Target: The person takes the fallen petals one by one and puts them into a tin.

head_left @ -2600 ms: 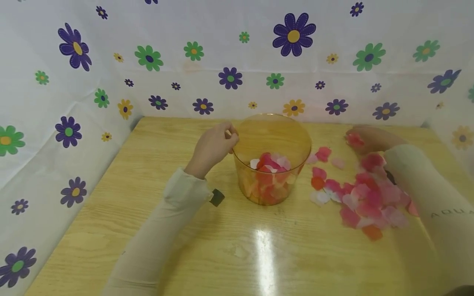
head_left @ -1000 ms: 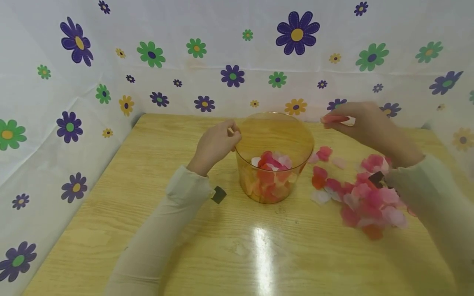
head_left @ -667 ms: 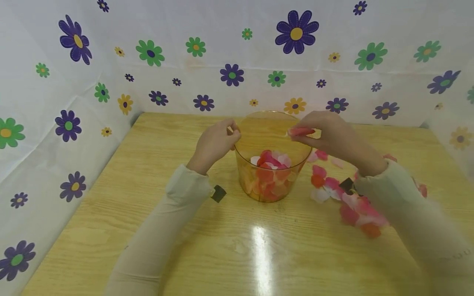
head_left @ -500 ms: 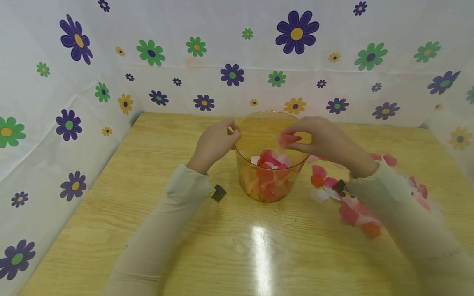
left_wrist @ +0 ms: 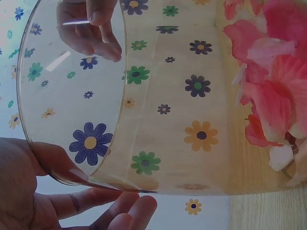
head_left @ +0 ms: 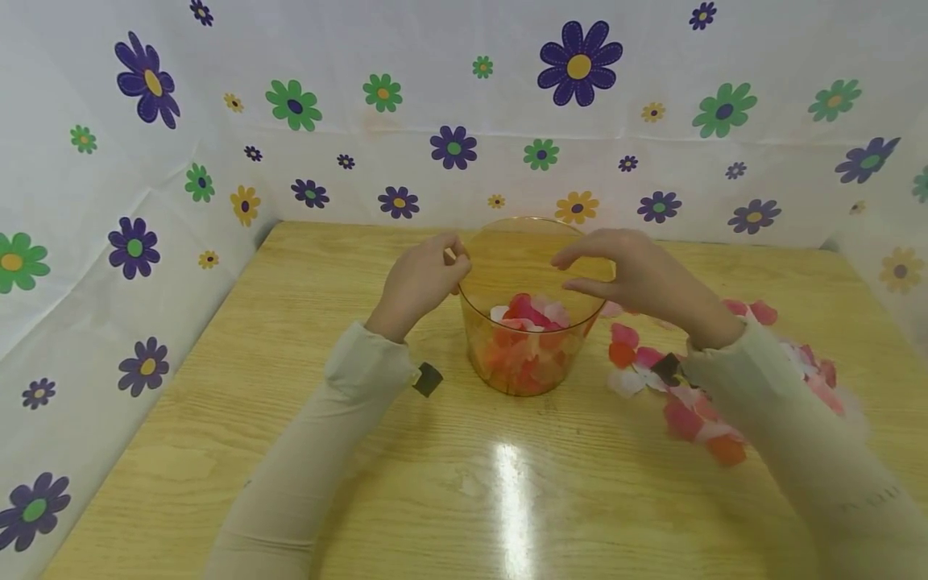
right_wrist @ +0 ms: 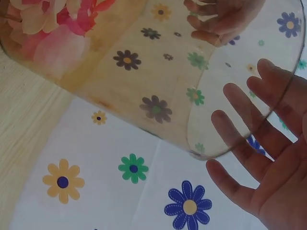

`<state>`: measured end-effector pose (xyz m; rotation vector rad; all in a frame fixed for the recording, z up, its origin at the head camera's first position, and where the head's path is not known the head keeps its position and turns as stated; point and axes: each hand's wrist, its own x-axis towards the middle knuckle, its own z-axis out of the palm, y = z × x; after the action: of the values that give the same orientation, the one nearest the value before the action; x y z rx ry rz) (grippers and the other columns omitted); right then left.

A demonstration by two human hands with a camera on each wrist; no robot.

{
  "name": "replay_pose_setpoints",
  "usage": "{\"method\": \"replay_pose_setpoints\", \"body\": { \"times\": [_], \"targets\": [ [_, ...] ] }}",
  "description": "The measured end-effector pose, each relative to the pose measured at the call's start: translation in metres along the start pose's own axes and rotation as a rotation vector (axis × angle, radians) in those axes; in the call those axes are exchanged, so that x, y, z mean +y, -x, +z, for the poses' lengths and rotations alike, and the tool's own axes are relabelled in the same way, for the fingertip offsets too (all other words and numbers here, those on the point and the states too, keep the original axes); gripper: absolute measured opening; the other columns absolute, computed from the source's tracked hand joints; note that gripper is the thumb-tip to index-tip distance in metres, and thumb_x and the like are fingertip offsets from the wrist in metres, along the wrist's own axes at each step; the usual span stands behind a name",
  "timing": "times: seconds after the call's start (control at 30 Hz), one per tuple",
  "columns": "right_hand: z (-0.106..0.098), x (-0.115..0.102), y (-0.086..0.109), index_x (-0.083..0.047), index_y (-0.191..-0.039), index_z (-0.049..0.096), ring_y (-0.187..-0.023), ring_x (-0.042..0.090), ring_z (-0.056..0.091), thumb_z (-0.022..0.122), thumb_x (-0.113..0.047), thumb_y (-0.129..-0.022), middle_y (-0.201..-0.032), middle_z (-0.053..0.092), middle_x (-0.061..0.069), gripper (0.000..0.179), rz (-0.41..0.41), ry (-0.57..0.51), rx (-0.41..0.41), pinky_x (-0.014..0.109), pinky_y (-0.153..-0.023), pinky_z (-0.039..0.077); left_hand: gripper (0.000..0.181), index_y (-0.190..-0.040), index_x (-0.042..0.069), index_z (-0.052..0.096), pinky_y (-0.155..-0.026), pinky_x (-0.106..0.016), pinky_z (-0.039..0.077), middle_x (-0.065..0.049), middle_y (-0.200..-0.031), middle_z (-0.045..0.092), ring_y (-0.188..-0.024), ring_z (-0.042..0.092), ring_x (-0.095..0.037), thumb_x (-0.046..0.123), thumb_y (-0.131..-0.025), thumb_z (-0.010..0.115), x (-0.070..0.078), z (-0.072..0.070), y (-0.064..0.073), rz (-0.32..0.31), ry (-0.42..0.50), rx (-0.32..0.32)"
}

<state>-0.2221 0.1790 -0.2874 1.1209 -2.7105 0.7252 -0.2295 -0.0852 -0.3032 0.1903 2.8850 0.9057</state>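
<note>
Now my right hand (head_left: 631,270), fingers parted and empty, hovers at the right rim of the orange bucket (head_left: 478,338); my left hand (head_left: 420,282) pinches its left rim. It stands near the back edge of the surface (head_left: 435,483), petals (head_left: 532,310) inside — the filling step, I'd judge. Next calls for gathering loose petals (head_left: 641,370) toward the right edge — lightly.

Both arms are in plain cream long sleeves, kinda baggy cuffs (head_left: 366,366), left sleeve (head_left: 283,475) and right sleeve (head_left: 786,431) matching, except the right has faint lettering (head_left: 870,501) I can't read. Little black squarish tab (head_left: 428,379) poking out by the left cuff, another dark one (head_left: 665,369) by the right.
</note>
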Motion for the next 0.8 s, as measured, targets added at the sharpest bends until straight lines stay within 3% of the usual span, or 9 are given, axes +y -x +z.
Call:
{"method": "replay_pose_setpoints", "body": {
  "times": [0.13, 0.27, 0.37, 0.5, 0.6, 0.7, 0.8],
  "targets": [
    [-0.014, 0.003, 0.015, -0.007, -0.109, 0.067, -0.108, 0.028, 0.062, 0.073, -0.007, -0.080, -0.110, 0.069, 0.010, 0.030, 0.008, -0.008, 0.083, 0.046, -0.094, 0.048, 0.019, -0.102, 0.015, 0.057, -0.055, -0.027, 0.038, -0.005, -0.094, 0.071, -0.074, 0.065, -0.019, 0.025, -0.091, 0.045, 0.001, 0.002, -0.001, 0.003, 0.006, 0.004],
    [-0.034, 0.009, 0.041, -0.009, -0.111, 0.067, -0.108, 0.023, 0.061, 0.075, -0.006, -0.077, -0.111, 0.069, 0.008, 0.035, 0.059, 0.048, 0.176, 0.017, -0.097, 0.043, 0.020, -0.102, 0.015, 0.057, -0.055, -0.027, 0.038, -0.005, -0.094, 0.071, -0.076, 0.066, -0.019, 0.025, -0.091, 0.044, 0.001, 0.004, -0.002, -0.001, 0.011, 0.004],
    [-0.046, 0.020, 0.065, -0.012, -0.112, 0.067, -0.103, 0.015, 0.060, 0.076, -0.007, -0.076, -0.111, 0.069, 0.005, 0.037, 0.125, 0.110, 0.225, 0.001, -0.087, 0.034, 0.020, -0.102, 0.016, 0.057, -0.058, -0.028, 0.040, -0.004, -0.095, 0.070, -0.079, 0.067, -0.019, 0.025, -0.090, 0.043, 0.000, 0.005, -0.003, -0.010, 0.014, 0.002],
    [-0.055, 0.045, 0.092, -0.015, -0.117, 0.065, -0.109, 0.024, 0.057, 0.073, -0.016, -0.081, -0.118, 0.066, 0.011, 0.037, 0.304, 0.169, 0.190, 0.033, -0.095, 0.048, 0.021, -0.103, 0.016, 0.057, -0.065, -0.029, 0.043, -0.004, -0.099, 0.068, -0.082, 0.068, -0.020, 0.026, -0.091, 0.043, 0.000, 0.005, -0.003, -0.022, 0.021, 0.000],
    [-0.055, 0.072, 0.107, -0.012, -0.118, 0.064, -0.113, 0.038, 0.054, 0.073, -0.018, -0.081, -0.120, 0.064, 0.017, 0.039, 0.402, 0.226, 0.119, 0.060, -0.089, 0.043, 0.021, -0.104, 0.015, 0.057, -0.066, -0.030, 0.043, -0.005, -0.099, 0.068, -0.082, 0.067, -0.021, 0.026, -0.091, 0.043, 0.000, 0.005, -0.003, -0.027, 0.030, 0.004],
    [-0.047, 0.101, 0.121, -0.010, -0.116, 0.064, -0.107, 0.038, 0.056, 0.076, -0.016, -0.078, -0.116, 0.065, 0.018, 0.041, 0.432, 0.276, 0.053, 0.059, -0.087, 0.045, 0.021, -0.103, 0.015, 0.057, -0.065, -0.030, 0.043, -0.005, -0.099, 0.068, -0.082, 0.067, -0.020, 0.026, -0.091, 0.044, 0.001, 0.005, -0.003, -0.026, 0.037, 0.006],
    [-0.035, 0.119, 0.132, -0.009, -0.117, 0.063, -0.104, 0.037, 0.056, 0.077, -0.021, -0.077, -0.117, 0.064, 0.018, 0.045, 0.497, 0.222, -0.037, 0.057, -0.085, 0.047, 0.021, -0.103, 0.015, 0.057, -0.064, -0.029, 0.043, -0.004, -0.100, 0.068, -0.081, 0.068, -0.019, 0.026, -0.091, 0.044, 0.001, 0.005, -0.002, -0.023, 0.037, 0.003]
  ]
}}
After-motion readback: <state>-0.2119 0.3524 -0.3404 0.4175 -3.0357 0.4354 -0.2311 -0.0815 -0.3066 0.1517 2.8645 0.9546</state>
